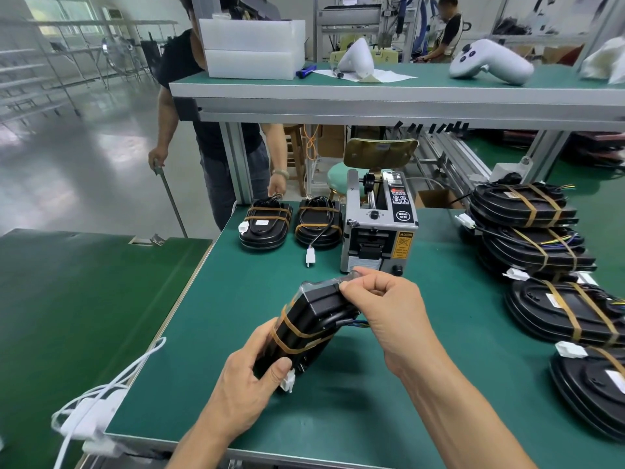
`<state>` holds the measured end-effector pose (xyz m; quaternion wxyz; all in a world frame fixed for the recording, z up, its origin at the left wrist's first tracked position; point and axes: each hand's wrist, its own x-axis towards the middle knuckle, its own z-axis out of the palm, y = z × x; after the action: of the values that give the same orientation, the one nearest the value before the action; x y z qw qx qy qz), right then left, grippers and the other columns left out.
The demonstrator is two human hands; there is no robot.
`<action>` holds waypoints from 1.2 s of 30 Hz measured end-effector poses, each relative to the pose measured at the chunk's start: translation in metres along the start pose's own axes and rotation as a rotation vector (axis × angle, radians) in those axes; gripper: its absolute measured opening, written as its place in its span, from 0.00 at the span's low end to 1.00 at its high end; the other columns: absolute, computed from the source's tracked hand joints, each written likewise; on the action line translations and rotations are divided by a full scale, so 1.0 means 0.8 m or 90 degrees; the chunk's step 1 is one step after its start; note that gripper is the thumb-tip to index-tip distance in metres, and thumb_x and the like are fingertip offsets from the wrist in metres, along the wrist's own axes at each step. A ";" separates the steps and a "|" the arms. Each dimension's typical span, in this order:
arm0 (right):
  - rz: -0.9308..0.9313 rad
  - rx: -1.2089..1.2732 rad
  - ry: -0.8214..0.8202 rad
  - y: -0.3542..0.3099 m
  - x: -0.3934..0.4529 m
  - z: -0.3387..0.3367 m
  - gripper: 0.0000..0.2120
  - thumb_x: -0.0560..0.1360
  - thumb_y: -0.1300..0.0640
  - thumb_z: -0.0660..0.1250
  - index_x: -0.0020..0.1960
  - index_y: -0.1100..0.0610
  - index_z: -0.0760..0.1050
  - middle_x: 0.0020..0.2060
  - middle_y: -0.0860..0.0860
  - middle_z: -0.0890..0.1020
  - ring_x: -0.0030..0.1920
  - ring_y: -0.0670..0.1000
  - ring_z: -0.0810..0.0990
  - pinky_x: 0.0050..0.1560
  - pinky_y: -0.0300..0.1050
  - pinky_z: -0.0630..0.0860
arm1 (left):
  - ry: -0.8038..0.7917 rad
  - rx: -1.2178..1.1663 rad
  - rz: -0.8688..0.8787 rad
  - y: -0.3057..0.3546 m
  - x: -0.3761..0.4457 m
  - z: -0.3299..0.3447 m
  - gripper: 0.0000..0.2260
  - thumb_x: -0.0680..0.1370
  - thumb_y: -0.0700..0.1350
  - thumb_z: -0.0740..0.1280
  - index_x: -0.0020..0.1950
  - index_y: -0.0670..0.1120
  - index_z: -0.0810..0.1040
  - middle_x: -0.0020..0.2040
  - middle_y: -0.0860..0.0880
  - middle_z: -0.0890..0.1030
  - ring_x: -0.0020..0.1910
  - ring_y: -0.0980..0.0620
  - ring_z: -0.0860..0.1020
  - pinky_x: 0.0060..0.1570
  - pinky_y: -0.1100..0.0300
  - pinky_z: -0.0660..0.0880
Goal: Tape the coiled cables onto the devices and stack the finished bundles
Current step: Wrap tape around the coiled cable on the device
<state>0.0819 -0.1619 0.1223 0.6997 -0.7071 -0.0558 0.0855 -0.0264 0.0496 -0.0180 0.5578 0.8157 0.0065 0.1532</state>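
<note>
Head view. Green-topped bench [338, 384] in front of the person. Left hand [250, 377] grips the near end of a black device [313, 328], thumb curled over its lower corner beside a white connector [288, 380]; the device is held tilted, lifted off the bench surface, far end pointing up and away. Its coiled cable lies against the body, with coloured wire ends [358, 322] showing at the right side. One brown tape band [297, 336] already wraps the device near the left hand. Right hand [389, 306] pinches a strip of clear-looking tape [338, 280] between thumb and forefinger at the far top edge of the device; the remaining fingers are curled loosely.

Just behind the hands stands a grey tape dispenser [378, 228] with a yellow caution label. To its left, two taped bundles [291, 221] lie side by side on the bench, a white plug [309, 257] trailing from the right one. Along the right edge of the bench, stacked finished bundles [541, 238], each with two brown tape bands, run from far to near.

White cables [101, 397] hang over the near left edge of the bench. An upper shelf [389, 86] carries white foam blocks [253, 49] and a white controller-shaped part [490, 62]. Another person [216, 143] stands beyond the bench, one hand touching the far left bundle.
</note>
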 end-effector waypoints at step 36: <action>0.029 0.089 0.047 0.022 0.012 0.003 0.05 0.78 0.64 0.72 0.47 0.55 0.81 0.39 0.47 0.83 0.40 0.44 0.79 0.42 0.33 0.75 | 0.005 0.016 0.005 0.023 -0.001 0.000 0.28 0.78 0.74 0.66 0.76 0.67 0.72 0.58 0.52 0.87 0.57 0.50 0.85 0.62 0.58 0.78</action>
<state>0.0903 -0.1575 0.1039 0.7470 -0.6600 -0.0075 0.0793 -0.0301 0.0426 -0.0015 0.5470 0.8221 0.0076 0.1581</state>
